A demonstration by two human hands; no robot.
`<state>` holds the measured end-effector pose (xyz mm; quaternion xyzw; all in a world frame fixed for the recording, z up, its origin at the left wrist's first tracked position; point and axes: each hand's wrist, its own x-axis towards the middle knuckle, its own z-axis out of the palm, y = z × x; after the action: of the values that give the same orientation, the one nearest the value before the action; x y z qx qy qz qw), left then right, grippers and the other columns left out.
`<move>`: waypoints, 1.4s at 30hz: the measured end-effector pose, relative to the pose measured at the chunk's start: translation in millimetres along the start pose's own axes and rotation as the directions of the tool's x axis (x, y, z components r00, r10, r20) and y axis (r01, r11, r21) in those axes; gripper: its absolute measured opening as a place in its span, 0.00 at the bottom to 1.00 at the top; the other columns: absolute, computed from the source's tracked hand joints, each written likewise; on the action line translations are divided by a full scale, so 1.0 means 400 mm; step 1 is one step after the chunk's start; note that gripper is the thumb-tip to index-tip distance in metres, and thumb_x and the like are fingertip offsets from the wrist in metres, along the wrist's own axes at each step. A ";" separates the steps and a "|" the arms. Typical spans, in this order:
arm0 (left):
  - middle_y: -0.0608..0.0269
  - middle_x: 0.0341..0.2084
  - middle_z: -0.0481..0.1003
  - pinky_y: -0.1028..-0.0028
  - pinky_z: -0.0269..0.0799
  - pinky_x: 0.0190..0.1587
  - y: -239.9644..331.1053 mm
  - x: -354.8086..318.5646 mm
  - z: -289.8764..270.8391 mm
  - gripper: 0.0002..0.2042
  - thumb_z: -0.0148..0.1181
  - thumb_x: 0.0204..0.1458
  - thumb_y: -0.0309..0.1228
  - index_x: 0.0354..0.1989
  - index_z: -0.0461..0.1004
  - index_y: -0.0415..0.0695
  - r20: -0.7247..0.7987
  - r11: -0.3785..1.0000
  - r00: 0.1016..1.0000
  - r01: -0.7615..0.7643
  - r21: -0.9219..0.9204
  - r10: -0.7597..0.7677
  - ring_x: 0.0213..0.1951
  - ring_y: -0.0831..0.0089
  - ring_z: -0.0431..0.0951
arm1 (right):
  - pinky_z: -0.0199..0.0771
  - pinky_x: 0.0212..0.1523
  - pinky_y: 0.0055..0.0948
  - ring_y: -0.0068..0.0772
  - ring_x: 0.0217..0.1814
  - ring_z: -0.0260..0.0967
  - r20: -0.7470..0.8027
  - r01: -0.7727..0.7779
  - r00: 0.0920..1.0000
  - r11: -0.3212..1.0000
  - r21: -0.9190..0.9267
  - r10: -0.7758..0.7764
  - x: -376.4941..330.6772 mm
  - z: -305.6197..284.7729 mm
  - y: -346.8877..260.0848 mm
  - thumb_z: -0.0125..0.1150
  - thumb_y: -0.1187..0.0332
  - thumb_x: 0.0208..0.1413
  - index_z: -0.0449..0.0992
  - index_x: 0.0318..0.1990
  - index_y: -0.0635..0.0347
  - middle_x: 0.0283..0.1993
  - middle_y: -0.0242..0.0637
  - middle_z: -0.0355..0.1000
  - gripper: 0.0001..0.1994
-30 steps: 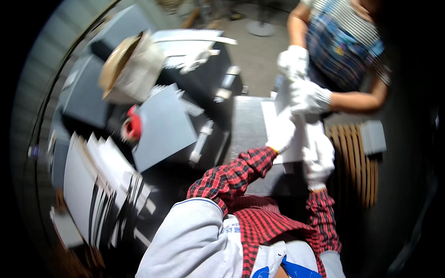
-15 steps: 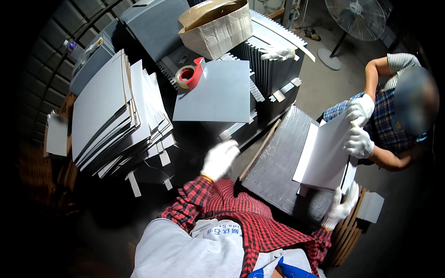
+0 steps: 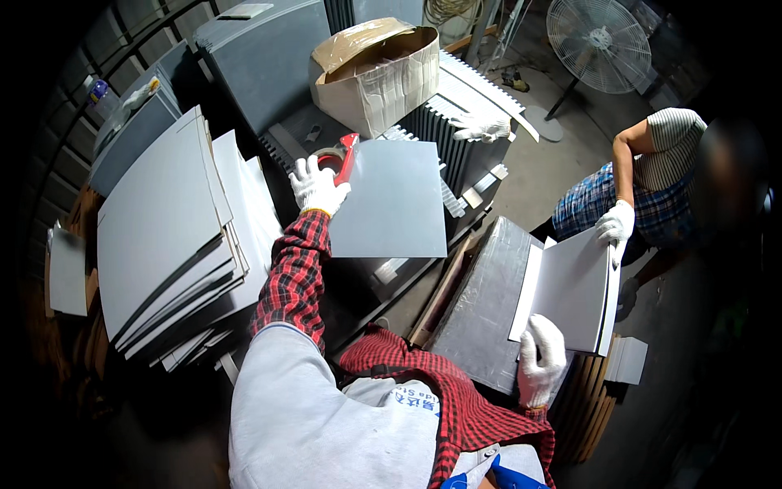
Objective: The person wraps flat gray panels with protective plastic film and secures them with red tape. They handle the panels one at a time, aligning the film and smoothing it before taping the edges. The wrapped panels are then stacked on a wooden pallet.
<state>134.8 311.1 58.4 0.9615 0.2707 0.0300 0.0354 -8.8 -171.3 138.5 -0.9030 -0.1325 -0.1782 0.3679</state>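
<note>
Concrete floor [image 3: 562, 171] and stacked grey panels fill this cluttered workshop, with a standing fan [image 3: 601, 45] at one o'clock. On the bench [image 3: 407, 293] at the centre lies a square grey sheet [image 3: 391, 208], and just beside its ten o'clock corner sits a red tape dispenser [image 3: 340, 157]. The left hand [image 3: 318, 186], in a white glove, rests on that dispenser at eleven o'clock, its fingers [image 3: 308, 169] curled over it; whether they actually grip it I cannot tell. An open cardboard box [image 3: 376, 75] stands above at twelve o'clock. A thick pile of grey boards [image 3: 163, 236] leans at nine o'clock. At four o'clock the right hand [image 3: 542, 354], also gloved, clasps the lower edge of a white-and-grey panel [image 3: 574, 289] that rests on a dark stack [image 3: 481, 306]. Another person's gloved hand [image 3: 615, 222] holds the same panel's upper edge at three o'clock.
</note>
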 end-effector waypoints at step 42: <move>0.53 0.58 0.71 0.66 0.67 0.64 0.834 -0.692 -0.245 0.18 0.54 0.66 0.39 0.58 0.73 0.40 -0.053 -0.023 0.056 -0.449 -0.893 0.997 0.60 0.61 0.72 | 0.67 0.67 0.37 0.42 0.68 0.68 -0.016 -0.343 0.925 0.855 0.390 0.378 -0.182 -0.325 0.211 0.68 0.71 0.54 0.64 0.70 0.63 0.67 0.48 0.69 0.35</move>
<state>64.5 -112.6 173.4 0.7418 -0.4310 -0.1846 0.4795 -72.4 -330.2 142.3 -0.8140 0.0242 -0.1182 0.5682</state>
